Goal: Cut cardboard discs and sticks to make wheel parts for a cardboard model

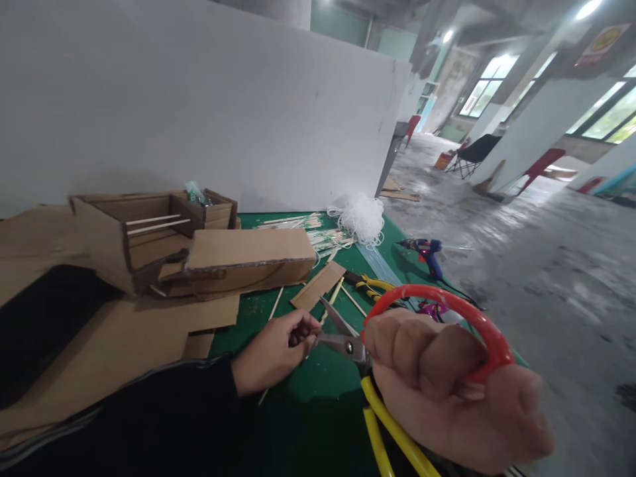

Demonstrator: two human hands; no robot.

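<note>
My right hand (447, 391) grips red-handled scissors (349, 346), whose blades are spread apart and point left. Close to the blade tips, my left hand (275, 350) is closed in a pinch; a small brownish bit shows at its fingertips, too small to name. The lower blade reaches these fingertips; whether it touches them I cannot tell. Under my right hand lies a tool with yellow handles (385, 424), its head hidden. Just beyond the blades are a cardboard strip (318, 286), thin wooden sticks (276, 303) and yellow-and-black pliers (370, 286).
A cardboard box structure (102, 242) with a long closed cardboard section (253, 255) stands left on the green table (318, 387). Behind are bundled sticks (325, 237) and a tangle of white cord (366, 222). A blue glue gun (428, 253) lies right. A white panel (209, 106) rises behind.
</note>
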